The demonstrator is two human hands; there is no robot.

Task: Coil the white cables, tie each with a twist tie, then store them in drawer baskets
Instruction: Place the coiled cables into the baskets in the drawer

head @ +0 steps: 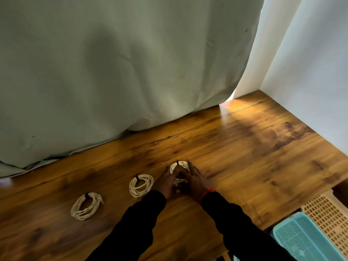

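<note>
Black sleeves (146, 219) lead to the left hand (165, 182) and right hand (195, 179), fingers apparently cupping the third tied coil (179, 165); two coils (141, 185) lie tied at lower left, baskets (308, 234) unfilled.

The worktop (254, 147) lies bare toward its right edge and far right corner. A hanging curtain (113, 72) blocks its far edge; two tied coils (141, 185) (85, 206) occupy the left.
</note>
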